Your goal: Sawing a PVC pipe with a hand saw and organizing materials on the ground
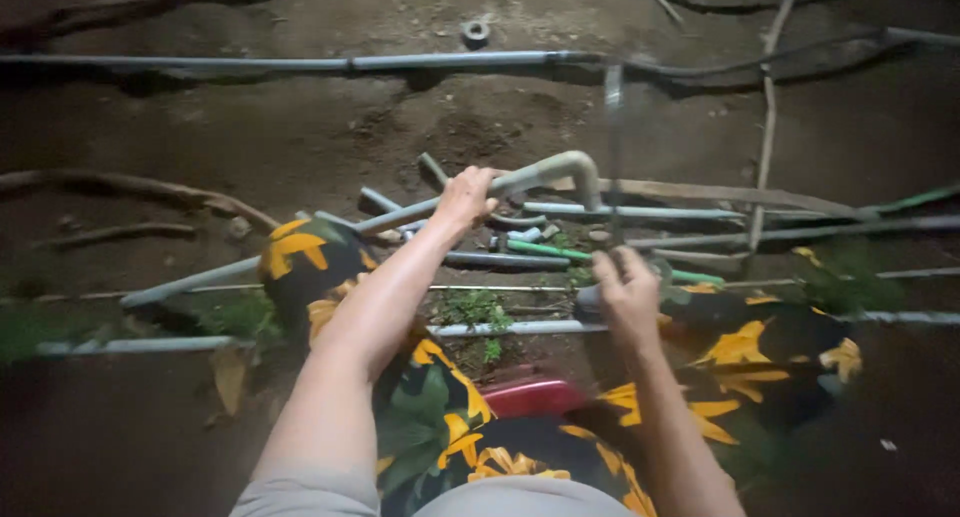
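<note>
I am in the middle of a cut. My left hand is clenched around a grey pipe that slants across the dirt, close to where it ends in a bent elbow fitting. My right hand is closed on the handle of a hacksaw, whose thin blade stands almost upright and blurred just beside the elbow; I cannot tell whether the blade touches the pipe. The pipe lies over my left knee, above a scatter of short pipe offcuts and a green pipe on the ground. A long grey pipe runs across the far soil, with a small ring fitting beyond it. I judge that the next move calls for a firm left grip, so the pipe does not roll, and straight, even strokes near the elbow.
</note>
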